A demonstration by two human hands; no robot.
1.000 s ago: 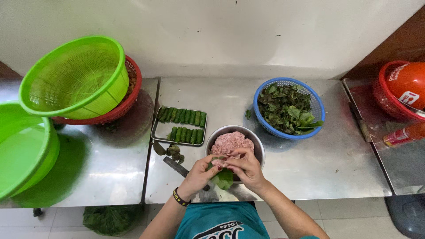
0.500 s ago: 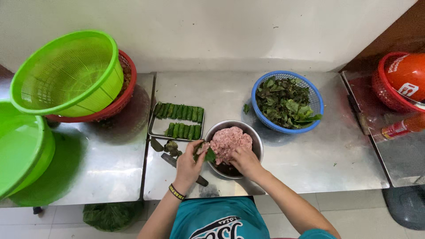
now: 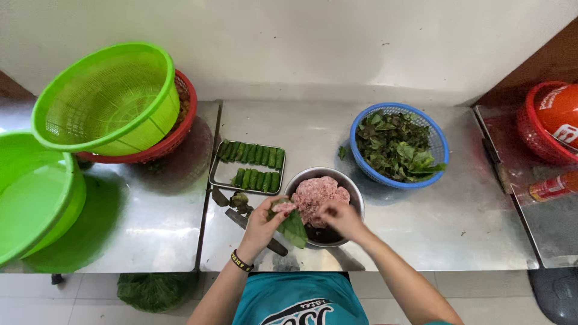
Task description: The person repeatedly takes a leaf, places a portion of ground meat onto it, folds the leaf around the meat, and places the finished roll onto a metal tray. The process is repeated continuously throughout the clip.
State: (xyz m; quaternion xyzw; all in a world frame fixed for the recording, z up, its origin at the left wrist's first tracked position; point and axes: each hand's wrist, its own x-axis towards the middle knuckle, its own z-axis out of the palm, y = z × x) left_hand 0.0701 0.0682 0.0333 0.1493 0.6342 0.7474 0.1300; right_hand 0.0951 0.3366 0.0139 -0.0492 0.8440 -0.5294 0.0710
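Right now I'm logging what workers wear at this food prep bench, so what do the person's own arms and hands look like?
Both forearms are bare, with no gloves. The left hand has a dark wristband with light markings at the wrist. The right hand shows no band or ring. A teal shirt covers the torso.

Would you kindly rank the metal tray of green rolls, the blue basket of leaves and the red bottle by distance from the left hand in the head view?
Measured from the left hand:
1. Metal tray of green rolls, just beyond the hand, toward the wall.
2. Blue basket of leaves, across the meat bowl, on the right.
3. Red bottle, far right, on the next table.
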